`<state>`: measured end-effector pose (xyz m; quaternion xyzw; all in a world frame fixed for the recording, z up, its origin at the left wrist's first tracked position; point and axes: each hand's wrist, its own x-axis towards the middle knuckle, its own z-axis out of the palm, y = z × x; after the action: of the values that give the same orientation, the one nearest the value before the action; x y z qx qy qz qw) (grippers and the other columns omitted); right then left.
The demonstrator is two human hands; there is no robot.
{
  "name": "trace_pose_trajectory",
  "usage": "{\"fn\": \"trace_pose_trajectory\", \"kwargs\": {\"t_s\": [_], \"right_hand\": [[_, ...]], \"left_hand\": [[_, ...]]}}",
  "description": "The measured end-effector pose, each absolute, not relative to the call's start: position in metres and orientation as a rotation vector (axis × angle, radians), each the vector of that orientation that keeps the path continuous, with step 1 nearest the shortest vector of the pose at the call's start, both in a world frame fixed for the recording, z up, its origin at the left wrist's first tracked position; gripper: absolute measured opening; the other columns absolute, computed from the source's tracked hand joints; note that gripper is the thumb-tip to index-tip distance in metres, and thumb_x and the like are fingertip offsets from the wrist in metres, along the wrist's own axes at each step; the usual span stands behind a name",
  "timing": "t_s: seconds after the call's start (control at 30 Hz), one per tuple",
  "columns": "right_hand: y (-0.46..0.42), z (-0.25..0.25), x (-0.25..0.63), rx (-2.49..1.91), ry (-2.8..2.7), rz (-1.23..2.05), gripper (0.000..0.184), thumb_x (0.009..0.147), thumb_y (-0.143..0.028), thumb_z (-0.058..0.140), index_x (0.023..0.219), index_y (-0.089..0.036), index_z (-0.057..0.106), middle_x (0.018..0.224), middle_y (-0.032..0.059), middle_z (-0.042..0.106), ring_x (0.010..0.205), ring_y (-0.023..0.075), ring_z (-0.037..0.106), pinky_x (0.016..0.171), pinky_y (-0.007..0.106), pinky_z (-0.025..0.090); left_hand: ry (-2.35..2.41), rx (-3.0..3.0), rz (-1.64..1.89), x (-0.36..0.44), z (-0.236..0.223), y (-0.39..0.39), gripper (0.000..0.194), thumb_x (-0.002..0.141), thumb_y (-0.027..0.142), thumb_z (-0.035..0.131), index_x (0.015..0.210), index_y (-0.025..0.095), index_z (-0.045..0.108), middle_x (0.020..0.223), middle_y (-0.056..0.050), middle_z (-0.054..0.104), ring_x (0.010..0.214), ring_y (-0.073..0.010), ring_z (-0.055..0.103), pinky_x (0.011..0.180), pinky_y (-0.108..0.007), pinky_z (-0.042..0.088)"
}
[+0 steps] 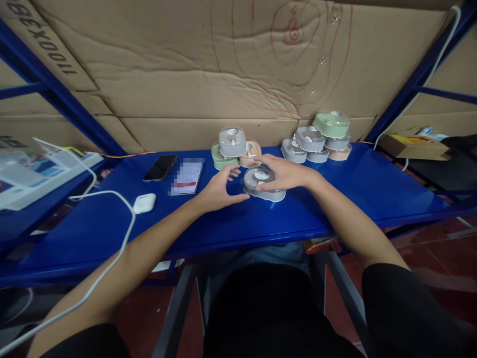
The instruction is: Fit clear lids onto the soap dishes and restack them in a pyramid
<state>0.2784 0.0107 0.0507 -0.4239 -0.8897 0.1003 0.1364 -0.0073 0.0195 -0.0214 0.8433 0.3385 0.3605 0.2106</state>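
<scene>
My right hand (pixel 285 174) is wrapped over a grey box with a clear domed lid (pixel 257 176), which is at the middle of the blue table. Just left of that box, my left hand (pixel 220 190) hovers with thumb and fingers spread, holding nothing. Behind my hands, a grey lidded box (pixel 231 142) rests across a green one (pixel 222 160) and a peach one (pixel 252 151). Farther right stands a stack of several such boxes, topped by a green box (pixel 331 124), with a grey box (pixel 310 139) below it and a peach box (pixel 340 153) at the bottom right.
On the left of the blue table (pixel 238 226) lie a dark phone (pixel 160 168), a phone with a lit screen (pixel 187 176) and a white earbud case (pixel 144 203). A white cable (pixel 128 233) crosses over my left arm. Cardboard (pixel 167 89) walls the back.
</scene>
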Motion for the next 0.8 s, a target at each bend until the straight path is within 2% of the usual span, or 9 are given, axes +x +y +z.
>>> {"fn": "trace_pose_trajectory", "kwargs": {"t_s": [0.07, 0.17, 0.33, 0.43, 0.63, 0.73, 0.8], "right_hand": [[0.007, 0.052, 0.278, -1.115, -2.576, 0.405, 0.107, 0.085, -0.073, 0.081, 0.172, -0.023, 0.045, 0.17, 0.0165, 0.055, 0.151, 0.0424, 0.059, 0.126, 0.056, 0.05], [0.003, 0.05, 0.278, -1.084, -2.625, 0.481, 0.117, 0.079, -0.072, 0.086, 0.174, -0.021, 0.04, 0.175, 0.0182, 0.049, 0.159, 0.0428, 0.051, 0.131, 0.058, 0.044], [-0.001, 0.044, 0.275, -1.07, -2.673, 0.495, 0.101, 0.076, -0.061, 0.092, 0.163, -0.025, 0.054, 0.162, 0.0157, 0.064, 0.145, 0.0415, 0.063, 0.121, 0.059, 0.053], [-0.001, 0.046, 0.274, -1.035, -2.651, 0.485, 0.092, 0.078, -0.061, 0.09, 0.158, -0.027, 0.06, 0.156, 0.0131, 0.069, 0.14, 0.0404, 0.066, 0.117, 0.057, 0.055], [0.011, 0.057, 0.301, -1.17, -2.507, 0.546, 0.1, 0.076, -0.071, 0.087, 0.161, -0.026, 0.059, 0.141, 0.0129, 0.076, 0.121, 0.0381, 0.074, 0.105, 0.054, 0.062], [0.019, 0.058, 0.325, -1.439, -2.406, 0.551, 0.101, 0.077, -0.078, 0.084, 0.157, -0.021, 0.061, 0.129, 0.0149, 0.079, 0.111, 0.0374, 0.077, 0.099, 0.051, 0.064], [0.025, 0.056, 0.34, -1.587, -2.371, 0.533, 0.098, 0.077, -0.08, 0.083, 0.152, -0.02, 0.064, 0.124, 0.0156, 0.08, 0.109, 0.0386, 0.078, 0.098, 0.052, 0.064]], "left_hand": [[0.904, 2.338, 0.949, -0.008, -0.022, 0.02, 0.105, 0.069, 0.049, 0.102, 0.156, 0.024, 0.05, 0.148, -0.021, 0.069, 0.136, -0.0406, 0.07, 0.111, -0.059, 0.059], [0.876, 2.339, 0.878, -0.009, -0.022, 0.019, 0.116, 0.065, 0.049, 0.105, 0.161, 0.025, 0.046, 0.156, -0.024, 0.065, 0.141, -0.0444, 0.068, 0.115, -0.062, 0.058], [0.864, 2.393, 0.76, -0.008, -0.017, 0.015, 0.116, 0.069, 0.046, 0.103, 0.165, 0.025, 0.042, 0.148, -0.021, 0.072, 0.139, -0.0454, 0.071, 0.115, -0.064, 0.058], [0.839, 2.4, 0.768, -0.008, -0.017, 0.015, 0.115, 0.07, 0.043, 0.102, 0.166, 0.025, 0.041, 0.148, -0.021, 0.071, 0.138, -0.0446, 0.071, 0.114, -0.063, 0.059], [0.847, 2.429, 0.749, -0.012, -0.019, 0.018, 0.124, 0.071, 0.044, 0.101, 0.172, 0.024, 0.033, 0.15, -0.021, 0.067, 0.139, -0.044, 0.069, 0.118, -0.064, 0.055], [0.837, 2.47, 0.688, -0.014, -0.016, 0.016, 0.115, 0.076, 0.043, 0.098, 0.172, 0.026, 0.038, 0.154, -0.02, 0.064, 0.145, -0.0431, 0.063, 0.124, -0.065, 0.049], [0.8, 2.503, 0.645, -0.015, -0.013, 0.014, 0.091, 0.082, 0.04, 0.094, 0.164, 0.03, 0.055, 0.155, -0.016, 0.061, 0.147, -0.041, 0.06, 0.128, -0.065, 0.046]]}}
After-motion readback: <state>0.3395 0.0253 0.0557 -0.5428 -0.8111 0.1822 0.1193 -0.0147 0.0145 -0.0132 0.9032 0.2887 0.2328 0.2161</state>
